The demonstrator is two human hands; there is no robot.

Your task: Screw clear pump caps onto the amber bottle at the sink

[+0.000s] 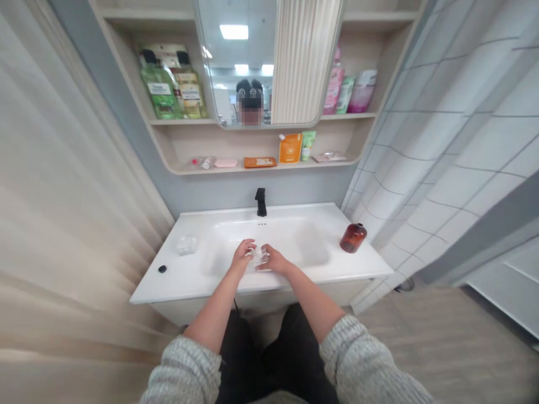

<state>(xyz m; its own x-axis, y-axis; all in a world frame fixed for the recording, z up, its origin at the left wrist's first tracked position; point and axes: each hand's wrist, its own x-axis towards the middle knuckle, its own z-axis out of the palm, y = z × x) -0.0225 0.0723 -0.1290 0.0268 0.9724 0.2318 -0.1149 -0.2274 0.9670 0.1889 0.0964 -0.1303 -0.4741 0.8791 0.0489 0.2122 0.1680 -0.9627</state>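
Observation:
Over the front part of the white sink, my two hands are close together around a small clear container. My right hand grips its right side, thumb and fingers wrapped around it. On the left, my left hand has its fingers curled against the container. Something whitish shows at the container's left side, too blurred to name. A second clear, see-through container rests on the counter to the left, with a small black cap in front of it.
A brown bottle without a cap stands on the right of the counter. The black faucet rises behind the basin. Above are a mirror and shelves with mouthwash bottles, an orange pouch and pink bottles.

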